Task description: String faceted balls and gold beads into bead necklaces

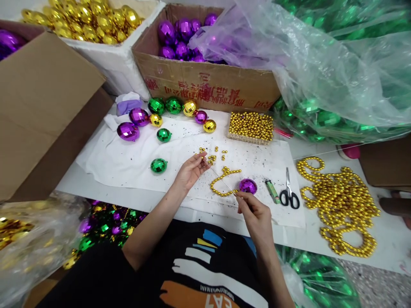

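Observation:
A thin pale string (pixel 221 178) runs taut between my two hands, above the white cloth. My left hand (pixel 192 171) pinches its upper end, with small gold beads right by the fingertips; whether a bead is in the pinch is unclear. Low on the string, my right hand (pixel 255 211) has thumb and forefinger closed around it. A curved strand of gold beads (pixel 215 191) lies between the hands. Just beyond my right fingers rests a faceted purple ball (pixel 248 186). Loose gold beads (pixel 212 160) are scattered beside my left fingertips.
A clear box of gold beads (pixel 251 127) stands behind. Green, purple and gold ornaments (pixel 163 135) lie at left. Black-handled scissors (pixel 289 194), a green lighter (pixel 272 191) and heaped gold bead chains (pixel 345 207) are at right. A cardboard box (pixel 205 83) borders the back.

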`<state>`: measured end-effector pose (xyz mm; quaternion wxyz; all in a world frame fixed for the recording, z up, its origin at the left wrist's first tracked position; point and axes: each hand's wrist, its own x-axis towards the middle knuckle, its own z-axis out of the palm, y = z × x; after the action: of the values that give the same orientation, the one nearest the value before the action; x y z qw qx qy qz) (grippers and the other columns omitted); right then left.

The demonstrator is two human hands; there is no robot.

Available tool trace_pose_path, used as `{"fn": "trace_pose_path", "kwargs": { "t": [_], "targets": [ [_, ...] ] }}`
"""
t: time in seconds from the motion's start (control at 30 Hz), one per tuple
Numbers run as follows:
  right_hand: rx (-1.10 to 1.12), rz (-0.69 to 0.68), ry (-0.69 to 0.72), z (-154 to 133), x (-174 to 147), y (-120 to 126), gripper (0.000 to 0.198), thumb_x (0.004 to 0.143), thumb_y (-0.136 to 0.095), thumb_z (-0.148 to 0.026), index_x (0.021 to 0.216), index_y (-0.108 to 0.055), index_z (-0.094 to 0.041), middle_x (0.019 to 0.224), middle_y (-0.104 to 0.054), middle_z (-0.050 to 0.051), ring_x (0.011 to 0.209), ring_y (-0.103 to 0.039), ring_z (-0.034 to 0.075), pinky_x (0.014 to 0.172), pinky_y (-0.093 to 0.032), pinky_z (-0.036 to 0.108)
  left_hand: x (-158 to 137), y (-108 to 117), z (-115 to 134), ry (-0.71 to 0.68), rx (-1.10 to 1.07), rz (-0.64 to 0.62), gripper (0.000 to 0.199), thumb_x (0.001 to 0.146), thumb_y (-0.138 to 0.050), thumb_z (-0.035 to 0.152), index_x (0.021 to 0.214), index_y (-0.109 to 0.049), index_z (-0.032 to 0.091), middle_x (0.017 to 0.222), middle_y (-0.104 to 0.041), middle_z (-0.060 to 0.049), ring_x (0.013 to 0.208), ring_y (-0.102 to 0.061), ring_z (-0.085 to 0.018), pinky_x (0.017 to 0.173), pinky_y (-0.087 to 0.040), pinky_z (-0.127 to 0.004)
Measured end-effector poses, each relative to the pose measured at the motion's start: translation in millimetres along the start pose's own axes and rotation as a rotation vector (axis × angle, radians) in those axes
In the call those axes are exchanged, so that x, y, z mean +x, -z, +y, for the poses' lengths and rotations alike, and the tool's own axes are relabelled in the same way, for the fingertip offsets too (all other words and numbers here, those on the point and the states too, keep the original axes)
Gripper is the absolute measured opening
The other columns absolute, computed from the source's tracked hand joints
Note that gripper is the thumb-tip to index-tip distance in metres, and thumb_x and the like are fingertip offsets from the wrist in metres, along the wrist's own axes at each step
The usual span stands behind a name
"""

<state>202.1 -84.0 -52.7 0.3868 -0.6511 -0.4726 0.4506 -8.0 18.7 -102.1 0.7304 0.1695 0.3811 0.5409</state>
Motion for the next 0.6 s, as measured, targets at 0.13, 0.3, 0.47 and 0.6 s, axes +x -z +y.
{"fn": "trace_pose_path", "kwargs": {
  "t": [0.13, 0.3, 0.47, 0.6],
  "targets": [
    [-0.012, 0.005, 0.009, 1.8, 0.7, -1.3, 0.022, 0.085, -0.062, -0.038, 0.089, -0.073, -0.019, 0.063, -0.058, 0.0, 0.058, -0.05, 0.014, 0.056, -0.043, 0.026, -2.5, -0.6, -1.0, 0.004, -0.009, -0.007, 0.016, 0.087, -0.061, 0.014, 0.1, -0.071, 0.018, 0.087, -0.066, -0.004, 0.084, -0.063, -0.012, 0.092, -0.053, -0.033],
    [-0.022, 0.005, 0.008, 1.9, 0.1, -0.9, 0.023, 0.085, -0.062, -0.038, 0.09, -0.073, -0.019, 0.063, -0.058, 0.0, 0.057, -0.05, 0.013, 0.055, -0.042, 0.026, -5.3, -1.4, 0.0, 0.02, -0.02, -0.008, 0.015, 0.086, -0.062, 0.014, 0.099, -0.07, 0.017, 0.087, -0.064, -0.004, 0.081, -0.061, -0.012, 0.09, -0.053, -0.033],
    [0.003, 0.01, 0.009, 0.5, -0.9, -0.4, 0.022, 0.085, -0.063, -0.038, 0.089, -0.073, -0.019, 0.064, -0.058, 0.0, 0.058, -0.049, 0.013, 0.056, -0.042, 0.025, -5.6, -1.7, 0.7, 0.024, -0.033, 0.024, 0.011, 0.086, -0.063, 0.014, 0.095, -0.068, 0.017, 0.085, -0.064, -0.003, 0.079, -0.06, -0.011, 0.09, -0.053, -0.033],
    [-0.007, -0.005, 0.016, 1.2, -0.4, -0.6, 0.021, 0.085, -0.062, -0.037, 0.09, -0.073, -0.019, 0.064, -0.057, -0.001, 0.058, -0.048, 0.012, 0.056, -0.041, 0.025, -5.6, -1.5, 0.2, 0.022, -0.078, 0.025, 0.009, 0.084, -0.065, 0.012, 0.092, -0.068, 0.016, 0.083, -0.064, -0.002, 0.077, -0.06, -0.011, 0.085, -0.054, -0.031]
  ]
}}
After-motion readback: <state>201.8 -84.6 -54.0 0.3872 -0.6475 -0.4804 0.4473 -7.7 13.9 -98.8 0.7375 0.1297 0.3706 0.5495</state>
